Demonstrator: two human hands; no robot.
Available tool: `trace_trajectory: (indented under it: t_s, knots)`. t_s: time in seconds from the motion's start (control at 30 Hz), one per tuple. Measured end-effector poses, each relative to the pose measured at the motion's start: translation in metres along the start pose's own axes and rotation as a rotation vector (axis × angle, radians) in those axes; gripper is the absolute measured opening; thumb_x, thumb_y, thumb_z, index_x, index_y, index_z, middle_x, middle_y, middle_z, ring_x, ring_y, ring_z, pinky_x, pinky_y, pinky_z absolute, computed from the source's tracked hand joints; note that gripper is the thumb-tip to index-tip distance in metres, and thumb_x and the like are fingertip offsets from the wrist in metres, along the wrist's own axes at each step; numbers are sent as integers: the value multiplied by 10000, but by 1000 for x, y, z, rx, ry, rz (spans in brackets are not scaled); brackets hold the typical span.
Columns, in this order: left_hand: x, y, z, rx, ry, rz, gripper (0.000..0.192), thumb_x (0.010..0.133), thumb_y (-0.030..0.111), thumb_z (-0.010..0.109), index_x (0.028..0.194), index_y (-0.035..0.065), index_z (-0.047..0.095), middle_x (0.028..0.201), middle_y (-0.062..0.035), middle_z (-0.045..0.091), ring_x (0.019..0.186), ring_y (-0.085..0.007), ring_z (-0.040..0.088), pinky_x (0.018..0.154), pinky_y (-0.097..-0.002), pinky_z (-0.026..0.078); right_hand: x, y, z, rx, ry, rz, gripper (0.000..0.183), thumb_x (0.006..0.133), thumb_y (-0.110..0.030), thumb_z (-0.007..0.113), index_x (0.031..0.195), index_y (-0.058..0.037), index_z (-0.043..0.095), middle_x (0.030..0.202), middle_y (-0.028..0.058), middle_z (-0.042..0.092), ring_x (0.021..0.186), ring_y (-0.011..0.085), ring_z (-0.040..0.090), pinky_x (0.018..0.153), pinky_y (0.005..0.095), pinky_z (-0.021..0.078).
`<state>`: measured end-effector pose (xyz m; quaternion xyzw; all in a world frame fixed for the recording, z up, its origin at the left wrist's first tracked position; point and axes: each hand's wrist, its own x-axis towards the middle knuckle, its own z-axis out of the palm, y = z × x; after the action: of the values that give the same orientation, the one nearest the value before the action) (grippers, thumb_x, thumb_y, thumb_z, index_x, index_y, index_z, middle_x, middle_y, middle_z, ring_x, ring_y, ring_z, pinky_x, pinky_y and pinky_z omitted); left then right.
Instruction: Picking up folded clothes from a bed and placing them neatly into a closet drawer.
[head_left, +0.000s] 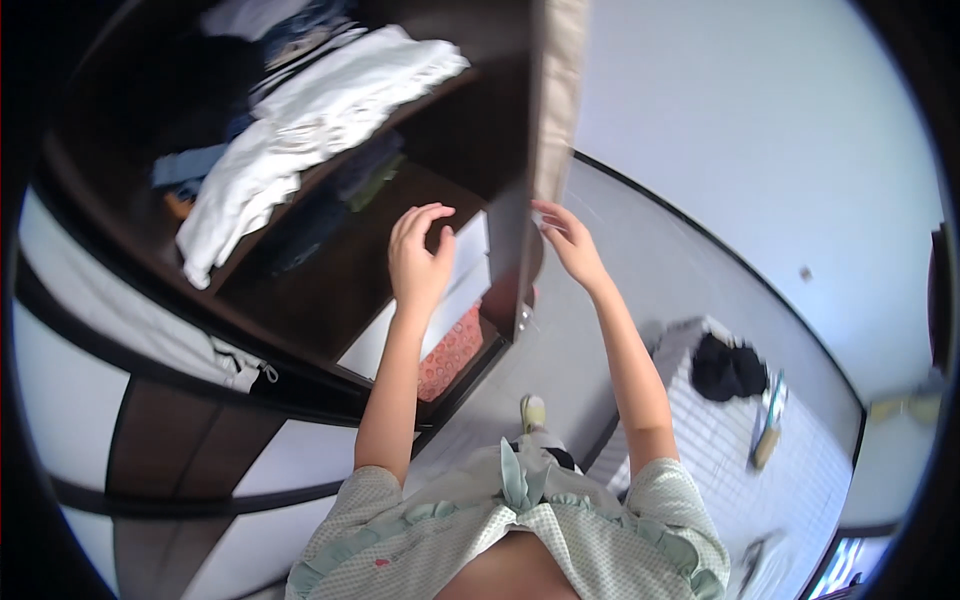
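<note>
My left hand (420, 255) is raised before the open wardrobe, its fingers curved and apart, with nothing seen between them. Beyond the wardrobe's side panel (525, 150), my right hand (566, 244) has its fingertips near the panel's edge; a small pale thing shows at them, too blurred to name. White folded clothing (330, 120) hangs over the wardrobe shelf (322, 176). Below it lie dark and green clothes (375, 180). White sheets or panels (469, 262) and a red patterned box or cloth (450, 352) are at the wardrobe's bottom, beside my left forearm.
To the right stands a bed or bench with a pale checked cover (802, 450), holding a black cloth item (727, 367) and a brush-like object (766, 442). A beige curtain or garment (559, 90) hangs beside the wardrobe. Sliding door panels (67, 330) lie at left.
</note>
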<state>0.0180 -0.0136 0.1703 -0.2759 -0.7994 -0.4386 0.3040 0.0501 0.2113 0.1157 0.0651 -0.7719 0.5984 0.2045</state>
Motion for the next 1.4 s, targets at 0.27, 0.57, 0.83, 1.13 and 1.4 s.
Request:
trace_trajectory:
  t_s: [0.27, 0.57, 0.83, 1.13, 1.4]
  knots:
    - [-72, 45, 80, -362, -489, -100, 188, 749, 57, 514, 922, 68, 584, 998, -62, 575, 988, -251, 499, 884, -334, 362, -161, 31, -40, -151, 349, 246, 312, 786, -131, 512, 1095, -97, 537, 1088, 115, 543, 962, 244, 535, 827, 340, 420]
    - [-203, 152, 178, -520, -971, 78, 180, 735, 71, 531, 902, 95, 590, 1034, -73, 552, 1015, -256, 476, 873, -338, 367, -370, 33, -108, -206, 885, 423, 296, 782, -110, 494, 1071, -86, 553, 1048, 88, 565, 955, 202, 537, 824, 301, 418]
    - [-356, 223, 212, -723, -1341, 280, 180, 718, 96, 559, 894, 108, 596, 1005, -68, 556, 971, -256, 493, 858, -344, 374, -543, 20, -107, -302, 1288, 582, 308, 763, -101, 494, 1063, -82, 559, 1047, 108, 570, 994, 231, 526, 848, 323, 400]
    - [-549, 258, 211, -533, -1846, -175, 606, 712, 202, 615, 1222, -4, 360, 1189, -218, 408, 1104, -343, 420, 931, -356, 338, -748, 8, -97, -490, 1599, 829, 268, 749, -75, 532, 1012, -52, 579, 1024, 128, 573, 990, 261, 524, 867, 328, 386]
    - [-628, 267, 212, -379, -1542, -385, 749, 683, 212, 655, 1244, -88, 259, 1249, -255, 325, 1160, -352, 346, 967, -368, 287, -845, 32, -114, -592, 1400, 1167, 541, 730, -328, 601, 1166, -39, 462, 1136, 182, 490, 1057, 321, 456, 893, 365, 364]
